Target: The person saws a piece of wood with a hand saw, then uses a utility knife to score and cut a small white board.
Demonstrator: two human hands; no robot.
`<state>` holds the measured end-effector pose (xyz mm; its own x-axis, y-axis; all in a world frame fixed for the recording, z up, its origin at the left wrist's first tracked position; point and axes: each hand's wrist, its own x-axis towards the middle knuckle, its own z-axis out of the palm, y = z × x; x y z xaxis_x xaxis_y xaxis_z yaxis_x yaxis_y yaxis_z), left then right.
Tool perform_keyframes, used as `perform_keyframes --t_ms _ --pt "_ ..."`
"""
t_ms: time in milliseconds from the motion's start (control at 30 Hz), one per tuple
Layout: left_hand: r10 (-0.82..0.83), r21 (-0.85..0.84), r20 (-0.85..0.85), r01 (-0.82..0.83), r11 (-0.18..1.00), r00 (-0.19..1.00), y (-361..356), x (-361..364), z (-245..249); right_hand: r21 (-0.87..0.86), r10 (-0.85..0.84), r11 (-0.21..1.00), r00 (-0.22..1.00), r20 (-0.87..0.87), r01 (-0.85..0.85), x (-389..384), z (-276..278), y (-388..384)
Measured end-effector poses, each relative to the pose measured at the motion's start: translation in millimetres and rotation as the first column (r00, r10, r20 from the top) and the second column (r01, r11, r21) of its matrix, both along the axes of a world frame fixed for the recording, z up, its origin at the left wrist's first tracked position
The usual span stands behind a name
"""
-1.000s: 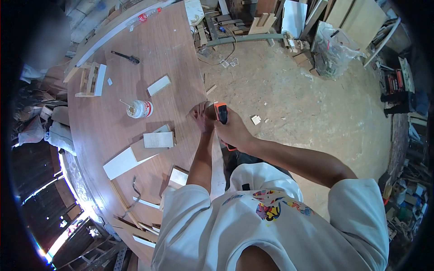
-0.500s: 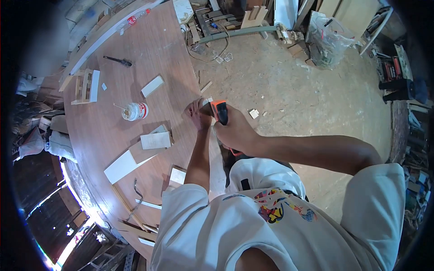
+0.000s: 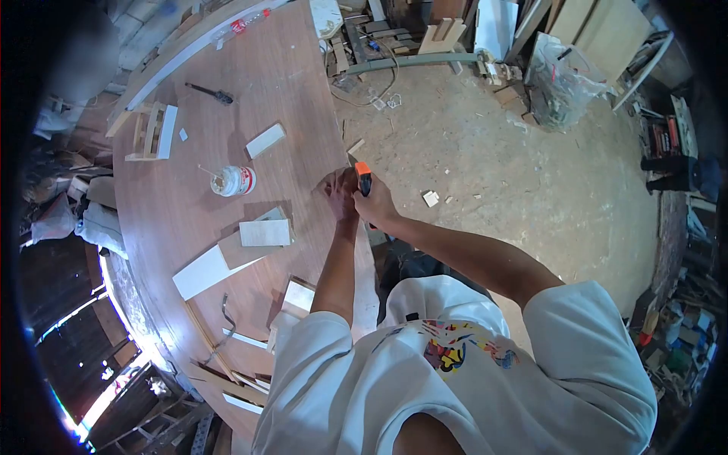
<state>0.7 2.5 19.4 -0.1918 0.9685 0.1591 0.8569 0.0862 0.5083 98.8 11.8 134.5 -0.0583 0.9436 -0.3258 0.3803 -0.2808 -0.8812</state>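
At the right edge of the brown table (image 3: 296, 83), my left hand (image 3: 338, 194) presses down with bent fingers. Whatever lies under it is hidden. Right beside it, my right hand (image 3: 377, 203) is closed round the orange and black handle of what looks like a handsaw (image 3: 363, 176). The blade cannot be made out. A short white-faced wood block (image 3: 265, 141) lies up the table from my left hand. To the left stands an open jar (image 3: 233, 181) with a thin stick in it. Nearer me, another white-faced block (image 3: 265, 233) rests on a longer board (image 3: 203, 273).
A dark tool (image 3: 210, 93), a small wooden frame (image 3: 155, 133) and a plastic bottle (image 3: 246, 23) are farther up the table. Wood offcuts (image 3: 431, 198) lie on the floor. A clear plastic bag (image 3: 563, 83) and leaning boards stand at the back.
My right hand and the handle have shifted slightly and the handle's angle has changed. My right elbow has come in closer. The pale piece by my left fingers no longer shows. The view has shifted slightly.
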Motion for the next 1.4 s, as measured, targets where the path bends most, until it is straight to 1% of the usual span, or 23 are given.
perform_keyframes --t_ms 67,133,200,233,267,300,333,367,400,433,500,567,633,700,733,833,933,967,1033,1167,1233,1367,1400 --pt "-0.038 0.124 -0.086 0.049 0.991 0.996 -2 -2 -3 -0.048 0.016 0.999 1.000 0.001 -0.016 -4 12 5" --pt "-0.040 0.119 -0.080 0.049 0.992 0.996 -4 1 3 -0.092 0.024 0.996 1.000 0.011 -0.023 0 36 9" --pt "-0.037 0.125 -0.077 0.047 0.991 0.996 0 -1 2 -0.391 -0.019 0.917 0.974 -0.225 -0.073 10 80 16" --pt "-0.019 0.173 -0.119 0.040 0.984 0.993 -2 -2 -7 -0.395 -0.017 0.916 0.975 -0.222 -0.074 13 95 15" --pt "0.001 0.228 -0.160 0.036 0.973 0.987 -1 -2 -8 -0.440 -0.049 0.894 0.961 -0.273 -0.080 15 109 16" --pt "0.001 0.230 -0.158 0.036 0.973 0.987 -1 -1 -9 -0.484 -0.085 0.871 0.943 -0.323 -0.087 17 123 16" --pt "0.007 0.213 -0.108 0.016 0.977 0.994 0 0 -4 -0.483 -0.089 0.872 0.942 -0.323 -0.083 21 144 16" --pt "0.013 0.196 -0.057 -0.002 0.981 0.998 1 1 0 -0.504 -0.107 0.857 0.919 -0.380 -0.109 26 166 16" --pt "0.008 0.195 -0.055 0.003 0.981 0.998 2 2 2 -0.525 -0.129 0.840 0.892 -0.434 -0.134 30 176 16" --pt "-0.018 0.183 -0.064 0.030 0.983 0.998 3 2 5 -0.525 -0.134 0.841 0.892 -0.432 -0.128 36 173 14" --pt "-0.055 0.172 -0.073 0.067 0.983 0.996 6 2 9 -0.526 -0.058 0.843 0.956 -0.288 -0.108 41 165 12" --pt "-0.017 0.072 -0.037 0.019 0.997 0.999 0 5 8 -0.525 -0.056 0.844 0.957 -0.285 -0.107 35 170 14" --pt "0.003 0.078 -0.042 0.000 0.997 0.999 1 3 -11 -0.514 -0.042 0.850 0.956 -0.289 -0.118 25 175 25" --pt "0.016 0.076 -0.053 -0.012 0.997 0.998 -2 0 -20 -0.541 -0.037 0.819 0.923 -0.382 -0.191 13 179 39" --pt "0.021 0.077 -0.040 -0.018 0.997 0.999 -2 -2 -21 -0.543 -0.039 0.818 0.922 -0.385 -0.192 5 172 48" --pt "0.037 0.086 -0.006 -0.036 0.996 0.999 -2 -7 -19 -0.562 0.023 0.798 0.943 -0.331 -0.217 -25 148 61" --pt "0.036 0.098 0.036 -0.039 0.994 0.999 -2 -4 -16 -0.473 0.029 0.872 0.978 -0.207 -0.126 -39 146 58" --pt "0.038 0.105 0.052 -0.043 0.993 0.998 0 -2 -16 -0.470 0.027 0.874 0.978 -0.206 -0.123 -34 148 61" --pt "0.047 0.108 0.089 -0.057 0.993 0.995 -5 2 -16 -0.573 -0.054 0.807 0.947 -0.317 -0.146 -13 157 62" --pt "0.069 0.120 0.144 -0.087 0.989 0.987 -4 5 -8 -0.558 -0.068 0.809 0.913 -0.401 -0.185 23 167 52" --pt "0.051 0.022 0.058 -0.052 0.998 0.997 -1 3 -5 -0.544 -0.041 0.822 0.934 -0.355 -0.171 29 166 45" --pt "0.007 0.008 0.004 -0.007 1.000 1.000 -1 -1 -18 -0.547 -0.059 0.825 0.940 -0.335 -0.143 28 148 37" --pt "-0.006 0.063 -0.019 0.007 0.998 1.000 -2 -2 -22 -0.534 -0.054 0.835 0.945 -0.324 -0.135 26 142 36"
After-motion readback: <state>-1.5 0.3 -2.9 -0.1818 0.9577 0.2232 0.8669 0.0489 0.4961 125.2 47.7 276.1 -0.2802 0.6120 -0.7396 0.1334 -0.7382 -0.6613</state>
